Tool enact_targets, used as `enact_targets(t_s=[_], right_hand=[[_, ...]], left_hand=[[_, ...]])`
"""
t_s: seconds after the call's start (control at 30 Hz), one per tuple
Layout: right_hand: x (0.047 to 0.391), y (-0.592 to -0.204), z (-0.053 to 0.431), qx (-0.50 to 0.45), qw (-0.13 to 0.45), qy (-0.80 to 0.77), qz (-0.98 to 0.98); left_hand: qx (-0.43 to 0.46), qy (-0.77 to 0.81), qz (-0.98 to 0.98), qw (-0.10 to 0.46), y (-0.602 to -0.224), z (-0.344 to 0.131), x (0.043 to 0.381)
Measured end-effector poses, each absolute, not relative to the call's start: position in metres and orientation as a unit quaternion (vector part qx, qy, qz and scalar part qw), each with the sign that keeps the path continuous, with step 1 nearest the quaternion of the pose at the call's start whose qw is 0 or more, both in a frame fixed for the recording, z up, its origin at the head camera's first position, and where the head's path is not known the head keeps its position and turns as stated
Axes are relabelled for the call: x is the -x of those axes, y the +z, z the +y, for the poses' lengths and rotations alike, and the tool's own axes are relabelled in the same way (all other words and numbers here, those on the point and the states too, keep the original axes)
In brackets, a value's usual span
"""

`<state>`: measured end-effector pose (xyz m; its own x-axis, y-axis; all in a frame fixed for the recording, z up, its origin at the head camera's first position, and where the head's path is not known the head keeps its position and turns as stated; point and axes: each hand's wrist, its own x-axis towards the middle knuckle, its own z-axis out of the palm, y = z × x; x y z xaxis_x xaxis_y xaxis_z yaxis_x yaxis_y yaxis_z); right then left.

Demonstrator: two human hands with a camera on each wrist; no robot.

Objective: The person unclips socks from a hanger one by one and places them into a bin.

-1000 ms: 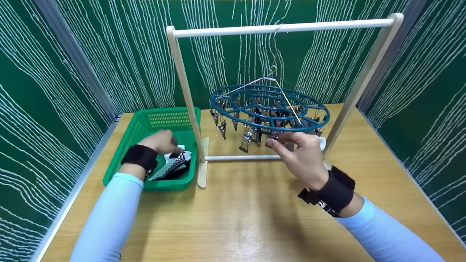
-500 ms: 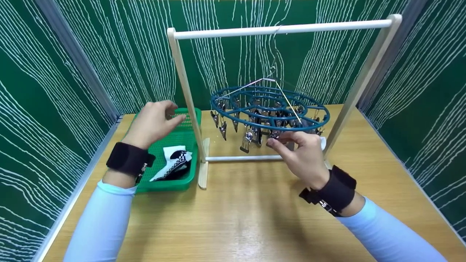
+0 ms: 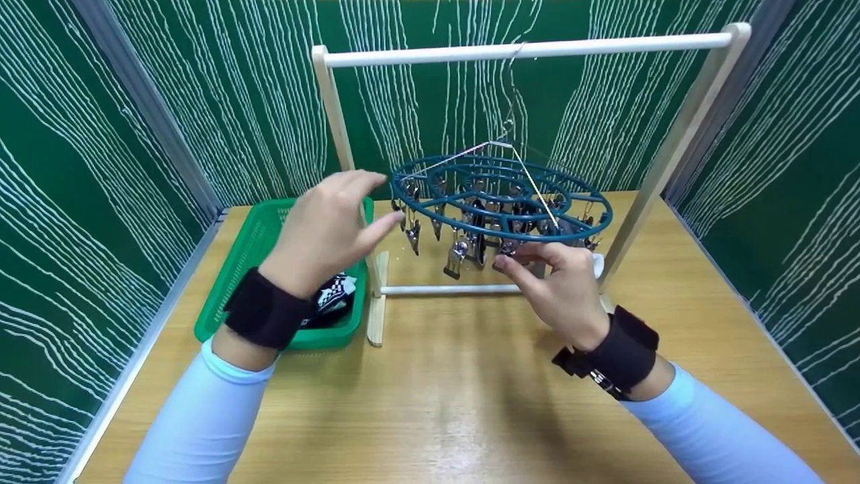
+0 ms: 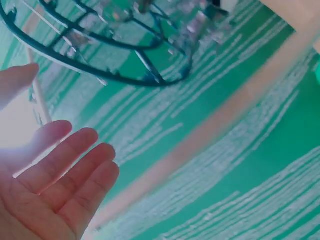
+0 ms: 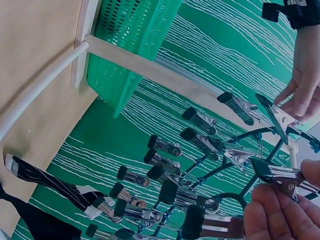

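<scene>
My left hand (image 3: 329,225) is in the air at the left edge of a round blue-green clip hanger (image 3: 578,235). In the left wrist view its fingers are nearly straight and spread from the thumb, holding nothing. My right hand (image 3: 561,289) pinches a metal clip (image 5: 282,172) with dark tips at the hanger's front edge, between thumb and fingers. Several similar clips (image 3: 459,255) dangle from the rings. A black sock with white stripes (image 5: 50,185) and a plain black cloth piece (image 5: 45,217) hang among them in the right wrist view.
A wooden rack with a white top bar (image 3: 437,55) carries the hanger by a hook. Left of it stands a green basket (image 3: 232,265), holding a black-and-white checked sock (image 3: 336,289) partly hidden by my left wrist. Green walls with white streaks enclose the wooden table (image 3: 457,403).
My left hand has risen out of the basket without the checked sock and moved right to the hanger's left edge. The right hand keeps its pinch on the clip.
</scene>
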<state>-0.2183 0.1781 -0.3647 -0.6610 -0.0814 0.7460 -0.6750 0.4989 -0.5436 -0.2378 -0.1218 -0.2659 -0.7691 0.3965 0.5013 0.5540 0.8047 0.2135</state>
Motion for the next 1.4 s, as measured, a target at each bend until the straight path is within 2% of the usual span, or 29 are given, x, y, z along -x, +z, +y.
enact_targets(t_s=[0.27,0.57,0.9,1.13,1.4], right_hand=[[0.22,-0.368,0.179,-0.245,0.348,0.435,-0.794],[0.219,-0.368,0.178,-0.253,0.34,0.438,-0.793],[0.219,-0.371,0.177,-0.247,0.314,0.455,-0.796],[0.218,-0.373,0.177,-0.248,0.316,0.452,-0.796],[0.213,-0.372,0.18,-0.277,0.313,0.433,-0.799]], left_hand=[[0.332,-0.102,-0.9,0.263,-0.273,-0.099,0.235],[0.422,-0.016,-0.837,0.346,-0.289,-0.065,0.233],[0.432,0.053,-0.796,0.419,-0.296,-0.052,0.234],[0.415,0.075,-0.771,0.476,-0.299,-0.051,0.235],[0.411,0.074,-0.778,0.469,-0.304,-0.053,0.236]])
